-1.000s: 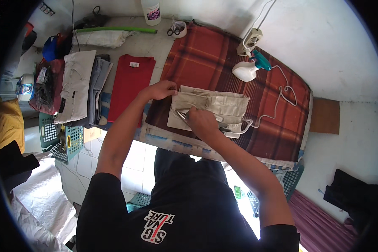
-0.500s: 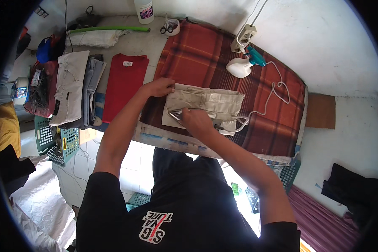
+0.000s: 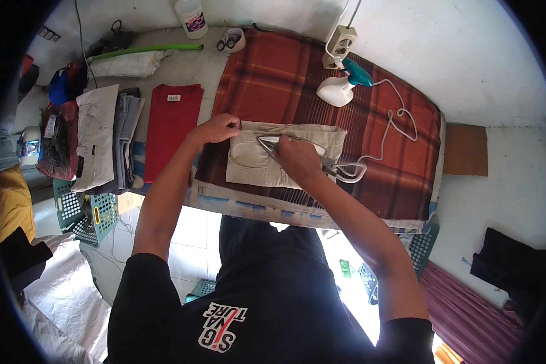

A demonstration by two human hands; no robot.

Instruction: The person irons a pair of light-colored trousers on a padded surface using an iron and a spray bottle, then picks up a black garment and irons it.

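Note:
Folded khaki trousers [image 3: 244,170] lie on a red-and-brown plaid cloth [image 3: 382,188] covering the table's right part. My left hand [image 3: 219,128] is closed on the trousers' upper left corner, fingers pinched. My right hand [image 3: 298,159] is wrapped round the handle of a silver iron [image 3: 268,143], which rests on the upper middle of the trousers, tip toward the left; its white cord runs off to the right. A white spray bottle with a teal top [image 3: 335,91] stands beyond them, beside a power strip [image 3: 344,45] at the wall.
A folded red shirt [image 3: 167,133], stacked trousers [image 3: 94,133], a green rod [image 3: 145,50], scissors in a tub [image 3: 230,41] and a plastic jug [image 3: 191,18] sit left and behind. Perforated baskets [image 3: 70,209] are below the table's left edge. A wall bounds the right.
The iron in my right hand has shifted from the trousers' lower left part up to their upper middle. My left hand stays at the corner. The view has shifted slightly.

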